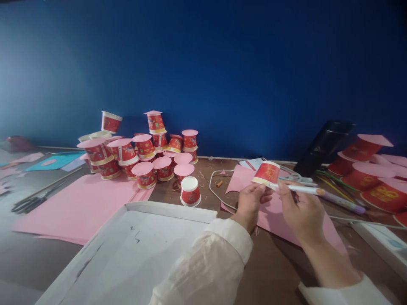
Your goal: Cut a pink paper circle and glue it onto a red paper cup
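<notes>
My left hand (252, 201) pinches the rim of a red paper cup (267, 173). The cup is upside down and tilted, just above a pink paper sheet (276, 216). In my right hand (300, 209) is a white pen (302, 189) with a purple end, its tip beside the cup's rim and close to my left fingertips. The exact contact between tip and rim is too small to tell. To the left, another red paper cup (190, 192) stands upside down without a pink disc on it.
Several red cups topped with pink paper (143, 169) are stacked at the back left. More cups (386, 192) stand at the right beside a black bottle (324, 146). A white box lid (127, 250), pink sheets (79, 207), scissors (30, 203) and a white cable (211, 188) lie around.
</notes>
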Demonstrator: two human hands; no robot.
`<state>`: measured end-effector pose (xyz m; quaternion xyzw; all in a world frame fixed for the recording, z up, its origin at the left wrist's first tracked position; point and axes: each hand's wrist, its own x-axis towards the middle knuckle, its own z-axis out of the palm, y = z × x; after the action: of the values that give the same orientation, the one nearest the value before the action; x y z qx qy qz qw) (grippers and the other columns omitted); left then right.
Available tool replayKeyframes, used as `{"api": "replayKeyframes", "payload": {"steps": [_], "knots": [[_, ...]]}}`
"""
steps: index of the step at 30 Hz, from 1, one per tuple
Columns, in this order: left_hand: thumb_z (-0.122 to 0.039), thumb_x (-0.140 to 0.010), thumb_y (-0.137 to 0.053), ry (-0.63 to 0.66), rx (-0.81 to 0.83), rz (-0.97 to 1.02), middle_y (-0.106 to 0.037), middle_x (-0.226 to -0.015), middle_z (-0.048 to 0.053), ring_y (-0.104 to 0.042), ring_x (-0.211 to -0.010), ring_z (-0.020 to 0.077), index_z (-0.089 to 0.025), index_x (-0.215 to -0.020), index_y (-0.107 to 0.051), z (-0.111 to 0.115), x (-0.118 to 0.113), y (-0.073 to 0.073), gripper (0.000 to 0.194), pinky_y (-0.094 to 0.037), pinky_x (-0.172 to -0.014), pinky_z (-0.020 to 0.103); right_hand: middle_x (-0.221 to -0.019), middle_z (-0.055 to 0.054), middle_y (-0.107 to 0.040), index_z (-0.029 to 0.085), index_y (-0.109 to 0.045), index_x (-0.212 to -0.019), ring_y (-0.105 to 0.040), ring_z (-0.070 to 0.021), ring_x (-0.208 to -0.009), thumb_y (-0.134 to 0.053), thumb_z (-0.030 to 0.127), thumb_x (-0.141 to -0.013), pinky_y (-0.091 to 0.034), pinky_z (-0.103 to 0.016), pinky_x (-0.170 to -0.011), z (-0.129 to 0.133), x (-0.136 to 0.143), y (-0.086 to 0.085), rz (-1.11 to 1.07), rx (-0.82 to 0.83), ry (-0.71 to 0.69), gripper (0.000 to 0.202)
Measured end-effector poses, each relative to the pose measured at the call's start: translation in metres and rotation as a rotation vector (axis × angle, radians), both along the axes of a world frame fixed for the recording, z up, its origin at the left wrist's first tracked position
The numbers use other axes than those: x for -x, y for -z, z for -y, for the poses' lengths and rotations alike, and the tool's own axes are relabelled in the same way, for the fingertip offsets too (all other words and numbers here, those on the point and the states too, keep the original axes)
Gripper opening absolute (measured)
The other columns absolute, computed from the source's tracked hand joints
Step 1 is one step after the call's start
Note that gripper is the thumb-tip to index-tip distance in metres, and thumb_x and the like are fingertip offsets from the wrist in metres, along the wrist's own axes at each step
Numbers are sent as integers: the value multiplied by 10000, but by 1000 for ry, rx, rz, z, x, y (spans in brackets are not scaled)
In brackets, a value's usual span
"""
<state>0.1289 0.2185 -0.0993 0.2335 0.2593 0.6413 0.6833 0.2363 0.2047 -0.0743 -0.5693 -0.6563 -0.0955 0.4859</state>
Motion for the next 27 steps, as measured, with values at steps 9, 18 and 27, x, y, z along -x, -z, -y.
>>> {"api": "replayKeyframes", "payload": {"steps": [9,18,27], "knots": [[-440,-569,-851,-8,2,1,-658,-768,72,-613,-722,154,-111,-761,-685,1,1,-1,415,-476,-767,319,-757,-118,-748,159,-744,-927,-699,-267,-734,-423,584,-937,-492,-362,-688,-1,2,1,10,-58,16,533],[-432,-575,-852,3,12,-1,-646,-744,62,-596,-678,142,-114,-742,-666,1,1,-2,404,-460,-766,325,-786,-124,-750,162,-733,-938,-704,-284,-761,-421,583,-931,-501,-388,-718,0,1,1,-30,-32,6,524],[-426,-561,-861,18,18,14,-652,-753,61,-598,-675,133,-110,-770,-675,1,0,0,421,-451,-744,305,-768,-136,-741,154,-729,-887,-691,-282,-752,-416,588,-933,-493,-391,-729,-2,1,3,2,-70,9,537]]}}
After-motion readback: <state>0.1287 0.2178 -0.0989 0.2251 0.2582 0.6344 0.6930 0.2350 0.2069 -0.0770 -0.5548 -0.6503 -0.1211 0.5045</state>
